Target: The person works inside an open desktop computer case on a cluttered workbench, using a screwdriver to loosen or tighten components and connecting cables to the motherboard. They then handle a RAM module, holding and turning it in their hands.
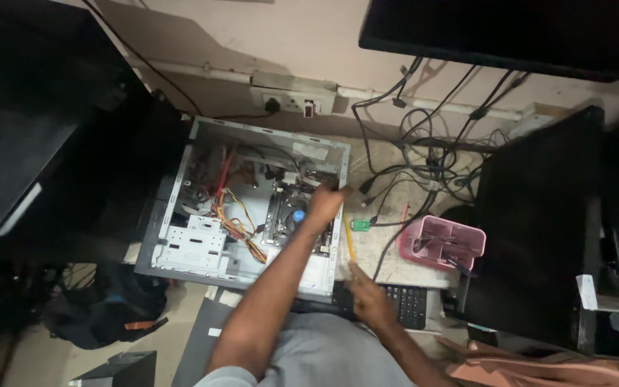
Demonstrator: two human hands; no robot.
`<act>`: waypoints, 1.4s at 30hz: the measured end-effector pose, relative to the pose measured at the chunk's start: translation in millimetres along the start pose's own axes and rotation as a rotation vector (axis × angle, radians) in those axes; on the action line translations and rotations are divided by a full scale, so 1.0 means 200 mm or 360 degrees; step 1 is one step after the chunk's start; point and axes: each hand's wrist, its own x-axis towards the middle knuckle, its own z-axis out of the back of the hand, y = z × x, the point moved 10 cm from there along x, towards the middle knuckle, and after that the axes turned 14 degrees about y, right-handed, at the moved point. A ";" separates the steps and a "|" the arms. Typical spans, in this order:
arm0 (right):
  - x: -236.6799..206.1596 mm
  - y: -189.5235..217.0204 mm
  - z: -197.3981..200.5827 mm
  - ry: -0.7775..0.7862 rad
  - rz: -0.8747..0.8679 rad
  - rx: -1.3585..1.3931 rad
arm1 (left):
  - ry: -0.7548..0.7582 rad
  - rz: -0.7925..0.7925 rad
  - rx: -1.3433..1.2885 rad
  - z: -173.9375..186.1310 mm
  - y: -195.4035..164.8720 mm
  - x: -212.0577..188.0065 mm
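We look down on an open grey metal computer case (202,247) lying on its side on a pale speckled table (385,254), its inside showing a bundle of orange, yellow and red wires (234,218) and a dark motherboard (288,215). Our left hand (326,203) reaches into the case at its right edge, over the motherboard, just above a small blue round part (298,214); the fingers curl inward, but we cannot tell whether they grip anything. Our right hand (370,301) rests near the front edge of the table, on the left end of a black keyboard (406,304), and holds a thin yellow pencil-like stick (349,242) that points up and away from us, just beside the case's right wall. A small green flat piece (360,224) lies on the table near the stick's far end. To the right stands a pink plastic basket (442,244), with a tangle of black cables (424,165) behind it running up toward a white wall socket strip (291,97). A black monitor back (539,222) stands at the far right
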 end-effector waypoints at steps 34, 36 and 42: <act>0.43 -0.06 -0.13 -0.0506 -0.0675 0.0748 | 0.0275 0.0255 0.1269 0.81 0.49 0.20; 0.45 -0.02 -0.01 -0.0651 -0.0502 0.0747 | 0.0138 0.0328 0.1216 0.99 0.51 0.24; 0.72 0.35 0.33 -0.0805 -0.0068 0.0417 | -0.0620 0.0353 0.1949 1.33 0.29 0.16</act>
